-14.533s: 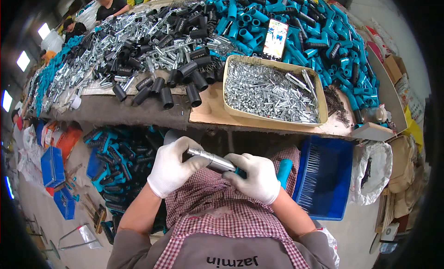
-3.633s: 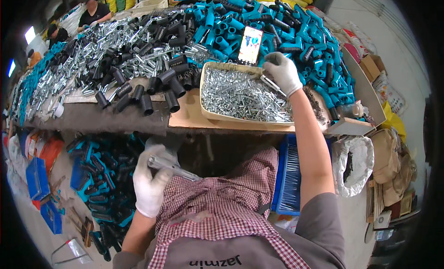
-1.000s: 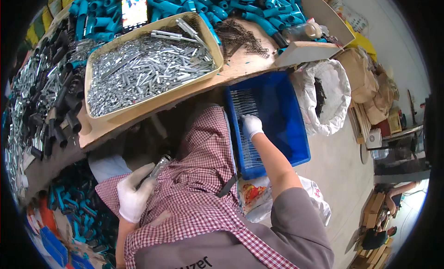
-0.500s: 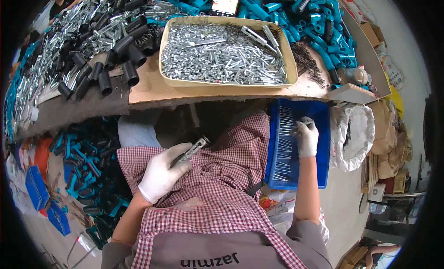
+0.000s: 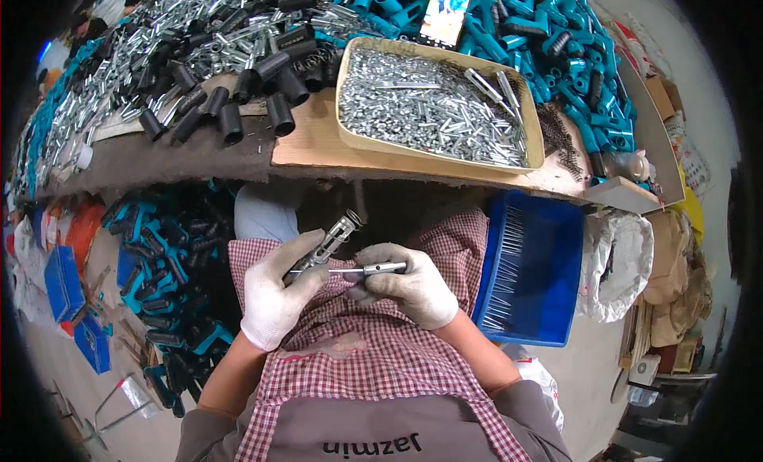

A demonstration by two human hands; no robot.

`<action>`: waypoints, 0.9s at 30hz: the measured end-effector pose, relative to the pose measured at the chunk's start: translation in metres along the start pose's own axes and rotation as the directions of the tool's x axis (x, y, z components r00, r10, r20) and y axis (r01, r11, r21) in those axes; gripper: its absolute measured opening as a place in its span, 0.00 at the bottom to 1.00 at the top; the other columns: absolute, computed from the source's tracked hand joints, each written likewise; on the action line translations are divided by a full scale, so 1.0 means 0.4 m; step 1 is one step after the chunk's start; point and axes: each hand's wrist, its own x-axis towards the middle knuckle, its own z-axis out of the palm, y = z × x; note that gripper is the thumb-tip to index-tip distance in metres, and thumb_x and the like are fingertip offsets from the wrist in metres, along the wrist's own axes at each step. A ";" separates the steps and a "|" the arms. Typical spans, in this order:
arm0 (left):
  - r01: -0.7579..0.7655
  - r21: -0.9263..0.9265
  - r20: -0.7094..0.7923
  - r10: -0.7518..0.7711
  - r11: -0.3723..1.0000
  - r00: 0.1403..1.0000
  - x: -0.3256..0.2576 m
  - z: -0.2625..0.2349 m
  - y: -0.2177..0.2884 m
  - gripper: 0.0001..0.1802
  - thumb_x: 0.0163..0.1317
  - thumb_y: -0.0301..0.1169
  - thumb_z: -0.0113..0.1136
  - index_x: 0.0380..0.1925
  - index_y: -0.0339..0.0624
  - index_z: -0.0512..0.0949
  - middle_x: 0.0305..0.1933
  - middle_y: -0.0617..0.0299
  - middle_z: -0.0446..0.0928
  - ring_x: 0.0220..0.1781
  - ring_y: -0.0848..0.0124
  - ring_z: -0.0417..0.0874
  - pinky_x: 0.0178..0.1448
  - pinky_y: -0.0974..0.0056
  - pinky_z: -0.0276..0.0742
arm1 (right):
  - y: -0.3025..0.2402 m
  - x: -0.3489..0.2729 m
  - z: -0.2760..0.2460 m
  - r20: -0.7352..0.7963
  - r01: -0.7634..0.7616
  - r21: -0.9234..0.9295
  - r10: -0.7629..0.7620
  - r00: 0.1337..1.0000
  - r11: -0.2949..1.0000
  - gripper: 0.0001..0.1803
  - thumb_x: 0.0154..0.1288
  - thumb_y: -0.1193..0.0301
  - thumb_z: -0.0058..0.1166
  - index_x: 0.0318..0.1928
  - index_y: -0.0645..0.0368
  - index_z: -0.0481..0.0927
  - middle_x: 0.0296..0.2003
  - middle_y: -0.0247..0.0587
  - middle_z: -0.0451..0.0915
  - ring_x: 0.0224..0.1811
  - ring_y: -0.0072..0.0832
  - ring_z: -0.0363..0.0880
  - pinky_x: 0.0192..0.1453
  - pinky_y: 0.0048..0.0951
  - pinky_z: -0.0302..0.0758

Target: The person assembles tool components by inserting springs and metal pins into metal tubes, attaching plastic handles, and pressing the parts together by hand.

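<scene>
Holding a thin rod (image 5: 343, 270); right hand (image 5: 415, 290) back from blue bin (image 5: 550, 265)

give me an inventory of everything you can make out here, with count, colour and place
metal part: 1, silver, in left hand
rod: 1, silver, in right hand
tray: 1, cream, on table
small parts: countless, silver, in tray
phone: 1, bright screen, behind tray
black tubes: many, black, left of tray
silver parts: many, silver, table's left
teal parts: many, teal, behind and right of tray
springs: many, dark, right of tray
table: 1, light wood front, ahead
big bin: 1, blue, lower right
thin rods: many, silver, in big bin
sack: 1, white, right of big bin
small bins: at least 2, blue, far left
apron: 1, red-white check, worn
left hand: 1, white glove, centre-left
right hand: 1, white glove, centre
</scene>
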 end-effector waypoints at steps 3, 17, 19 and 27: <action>0.003 0.003 -0.018 -0.003 1.000 1.000 -0.002 -0.006 -0.005 0.24 0.58 0.26 0.65 0.56 0.30 0.81 0.44 0.52 0.86 0.45 0.68 0.86 0.52 0.65 0.80 | -0.006 -0.006 0.007 -0.016 0.022 -0.140 -0.025 1.000 0.990 0.22 0.69 0.76 0.61 0.60 0.73 0.76 0.42 0.51 0.86 0.41 0.34 0.89 0.47 0.32 0.87; -0.134 0.169 0.072 0.123 0.977 0.990 -0.002 -0.059 0.021 0.21 0.47 0.29 0.73 0.43 0.34 0.86 0.36 0.52 0.86 0.37 0.63 0.88 0.45 0.64 0.81 | -0.136 -0.082 -0.057 -0.298 0.154 -0.601 -0.399 0.867 0.784 0.09 0.59 0.76 0.59 0.41 0.62 0.82 0.31 0.30 0.78 0.30 0.16 0.72 0.35 0.21 0.70; -0.159 0.165 0.115 0.141 0.973 0.983 -0.004 -0.061 0.020 0.20 0.45 0.30 0.74 0.42 0.35 0.86 0.36 0.51 0.86 0.36 0.60 0.88 0.44 0.63 0.82 | -0.152 -0.089 -0.057 -0.218 0.158 -0.660 -0.389 0.895 0.734 0.09 0.59 0.75 0.61 0.40 0.63 0.82 0.31 0.31 0.79 0.31 0.17 0.74 0.37 0.22 0.72; -0.277 0.118 0.195 0.251 0.954 0.948 -0.013 -0.029 0.026 0.17 0.51 0.27 0.73 0.43 0.35 0.87 0.37 0.50 0.87 0.37 0.58 0.89 0.44 0.61 0.83 | -0.156 -0.068 0.035 -0.028 0.133 -0.819 -0.271 0.962 0.558 0.10 0.58 0.74 0.65 0.40 0.64 0.82 0.34 0.34 0.81 0.35 0.20 0.76 0.42 0.25 0.75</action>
